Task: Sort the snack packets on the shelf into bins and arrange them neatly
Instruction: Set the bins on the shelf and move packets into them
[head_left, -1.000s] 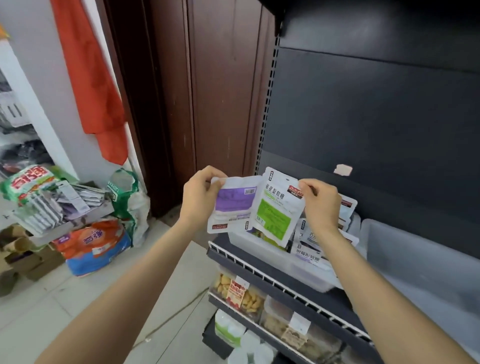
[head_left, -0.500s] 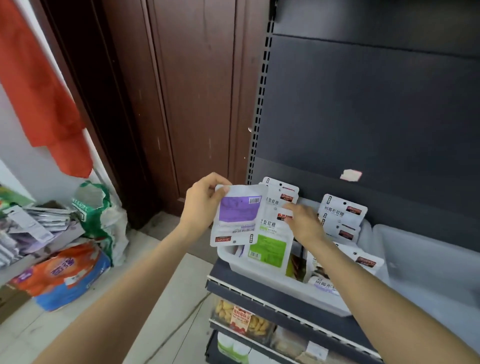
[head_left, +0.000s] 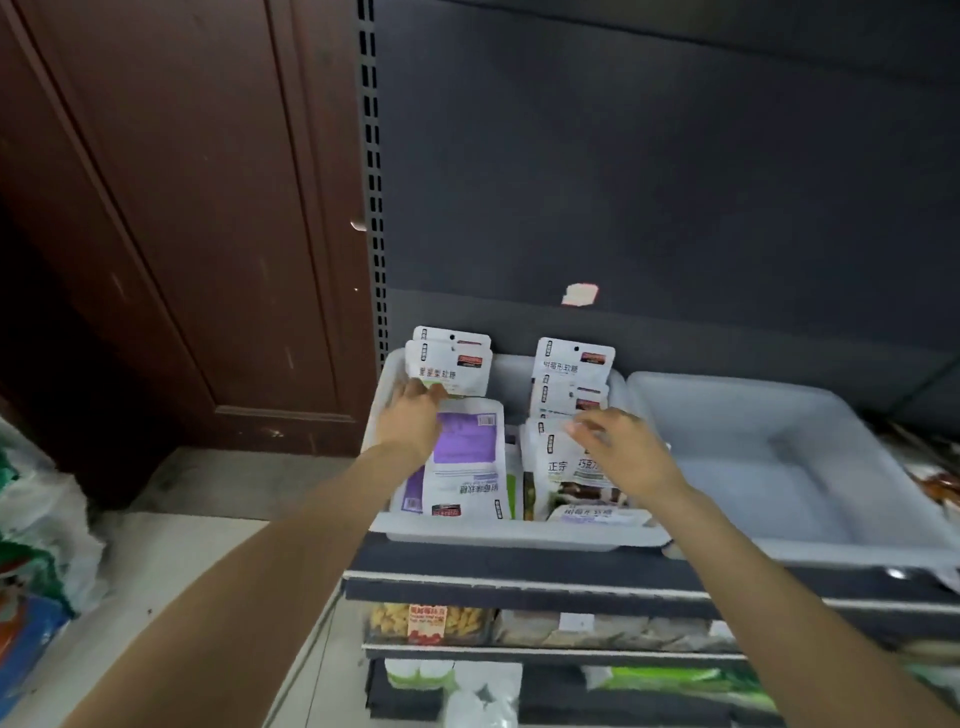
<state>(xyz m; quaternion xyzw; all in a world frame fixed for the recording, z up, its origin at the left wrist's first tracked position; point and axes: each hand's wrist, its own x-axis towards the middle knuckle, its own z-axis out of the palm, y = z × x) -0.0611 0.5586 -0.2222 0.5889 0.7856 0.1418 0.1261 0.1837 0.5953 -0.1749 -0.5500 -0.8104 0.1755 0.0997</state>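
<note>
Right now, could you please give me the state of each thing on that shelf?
Left bin: holds packets.
Right bin: empty.
Purple packet: lying in the left bin.
Left hand: on the purple packet, grip unclear.
Right hand: open over the packets.

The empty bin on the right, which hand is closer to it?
Right. The right hand hovers over packets just left of the empty bin; the left hand is at the packet bin's far-left side.
</note>
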